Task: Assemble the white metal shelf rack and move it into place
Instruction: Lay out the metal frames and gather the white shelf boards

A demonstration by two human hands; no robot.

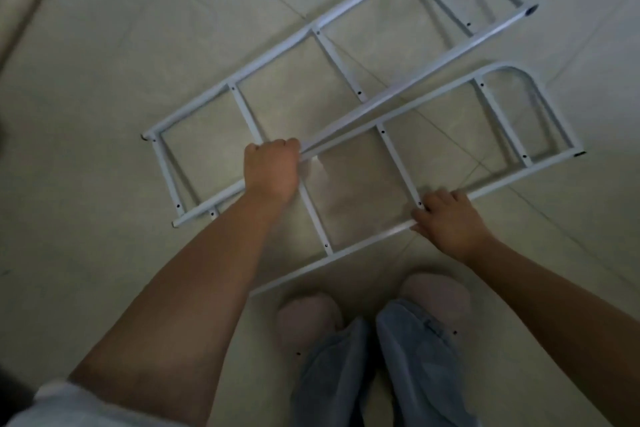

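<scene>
Head view: at the far left a white sleeve (52, 402) edges into the lower corner, above a pale tiled floor (104, 80). One ladder-like white side frame, the far frame (337, 62), lies flat on that floor. It runs on a slant from its square end at the left up to its rounded end at the top right.

The left grip (272, 166) is a closed fist with the knuckles up. It is wrapped round white tube just where the far frame's lower rail and the near frame's upper rail meet, and the fingers hide which rail it holds.

The near frame (400, 166), a second side frame of the same kind, slants the same way just in front of the person, its upper rail overlapping the other's lower rail. Whether it is lifted clear of the floor cannot be told.

Below it stand two feet in pale slippers (304, 319) and blue-grey trousers (415, 357).

The right grip (446, 222) holds the near frame's lower rail with its fingers curled over it, beside a crossbar joint. Both frames' rounded ends lie to the right.
</scene>
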